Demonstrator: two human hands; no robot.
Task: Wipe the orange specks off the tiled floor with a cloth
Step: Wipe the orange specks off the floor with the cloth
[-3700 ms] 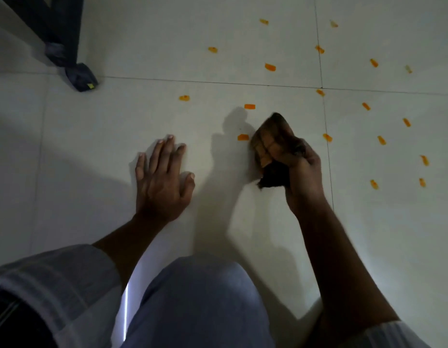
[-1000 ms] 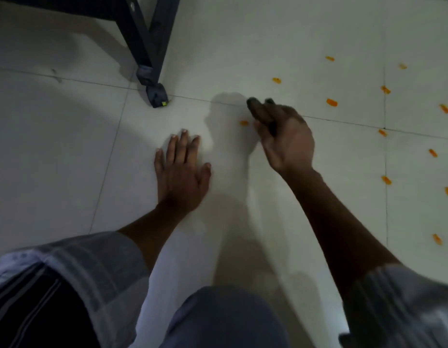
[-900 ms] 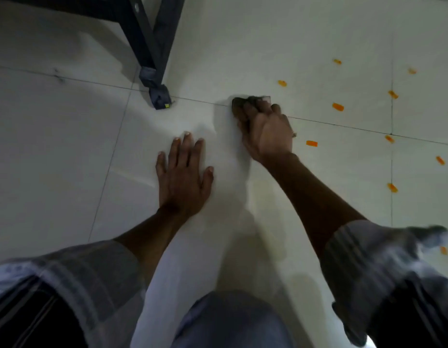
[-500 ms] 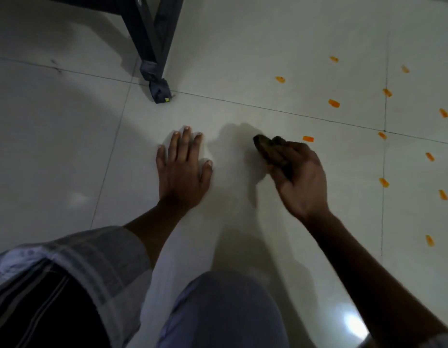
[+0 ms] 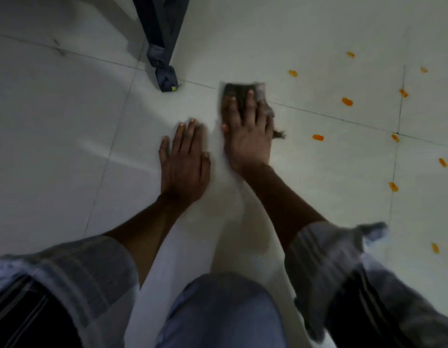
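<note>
My right hand (image 5: pixel 248 131) lies flat on a dark cloth (image 5: pixel 236 90), fingers spread, pressing it to the pale tiled floor (image 5: pixel 67 121) at a grout line. The cloth shows beyond my fingertips and at the right side of my hand. My left hand (image 5: pixel 184 162) rests flat on the floor just left of it, palm down, holding nothing. Several orange specks lie to the right; the nearest orange speck (image 5: pixel 318 137) is a short way right of my right hand, with another speck (image 5: pixel 347 101) farther back.
A dark metal furniture leg (image 5: pixel 162 46) with a foot cap (image 5: pixel 167 79) stands at the back, left of the cloth. My knee (image 5: pixel 225 312) in light trousers fills the bottom centre, and my sleeves (image 5: pixel 343 272) frame the lower corners.
My right hand has moved forward and left from half a second ago and flattened over the cloth near the grout line. The left hand has stayed put.
</note>
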